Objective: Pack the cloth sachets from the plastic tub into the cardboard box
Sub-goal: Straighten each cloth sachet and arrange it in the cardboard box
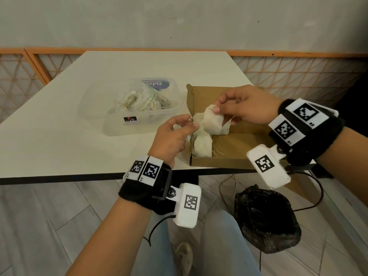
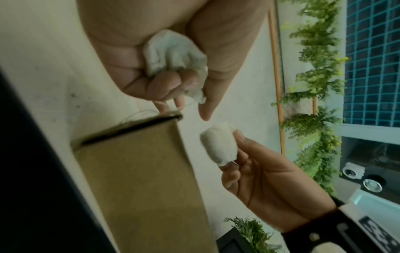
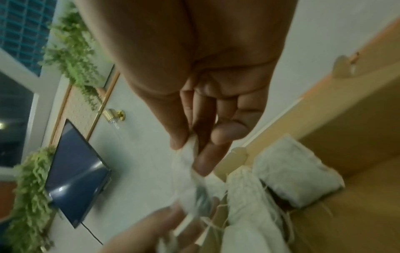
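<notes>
A: Both hands are up over the near left corner of the cardboard box (image 1: 235, 150). The right hand (image 1: 245, 108) pinches a cloth sachet (image 1: 214, 122) between thumb and fingertips, holding it just above the box's open top.

B: And the left hand (image 1: 171, 136)? From the wrist view its fingers (image 2: 160, 85) are curled round a second sachet (image 2: 173, 51), bunched against the palm, thumb pointing free.

A: Inside the box, one sachet (image 1: 203, 148) stands against the left wall at the near corner, loose threads trailing. The right wrist view shows more white bundles packed along that wall, though it's blurred and I can't count them.

B: The rest of the box floor is bare brown card. Now the plastic tub (image 1: 129, 124), well left of the box on the white table (image 1: 59, 136).

A: Clear-walled, a heap of pale sachets in it, bunched inside a clear bag as far as I can tell. A blue-printed label shows at its far end.

B: On the floor, a dark bag (image 1: 266, 222).
</notes>
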